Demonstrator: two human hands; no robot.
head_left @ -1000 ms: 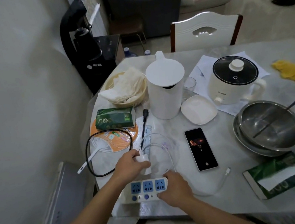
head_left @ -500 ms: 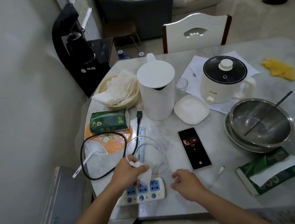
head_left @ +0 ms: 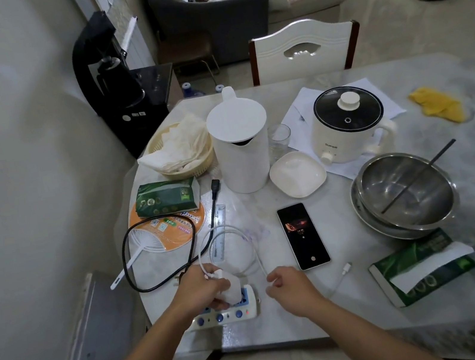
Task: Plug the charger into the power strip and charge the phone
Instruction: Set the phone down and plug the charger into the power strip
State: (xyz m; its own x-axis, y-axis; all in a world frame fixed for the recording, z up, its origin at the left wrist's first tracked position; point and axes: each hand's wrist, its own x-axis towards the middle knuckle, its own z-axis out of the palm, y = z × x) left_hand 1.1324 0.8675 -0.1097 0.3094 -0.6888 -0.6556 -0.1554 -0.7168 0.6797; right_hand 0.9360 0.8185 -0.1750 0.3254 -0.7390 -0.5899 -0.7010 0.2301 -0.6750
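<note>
Left hand [head_left: 200,291] fingers clamped on the white charger [head_left: 232,290], pressing it onto the power strip [head_left: 226,310] at the desk's near edge. Right hand [head_left: 289,289] fingers pinch its cable [head_left: 257,258]. The phone [head_left: 303,235] lies flat right of them, long axis near-to-far.

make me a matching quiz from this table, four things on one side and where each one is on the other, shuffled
Things:
1. charger
2. phone
3. cable's free plug
4. clear ruler

Places:
A. lying loose on the table between the phone and the green tissue pack
B. in the left hand, at the power strip
C. flat on the table, screen lit, left of the steel bowls
D. under the white cable loop

Pairs: 1-B, 2-C, 3-A, 4-D
</note>
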